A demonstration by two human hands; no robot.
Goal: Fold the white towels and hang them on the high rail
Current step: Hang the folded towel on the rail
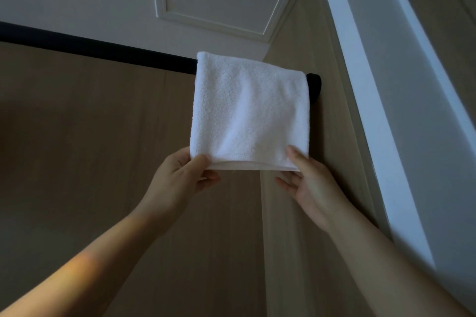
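The folded towel [248, 110] hangs over the black rail [98, 50] near its right end, and I pinch its lower corners with my left hand [177, 175] and right hand [311, 188].

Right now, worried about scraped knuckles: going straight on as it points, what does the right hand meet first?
The white towel, whose lower corner the right hand pinches; behind it, probably the wooden wall.
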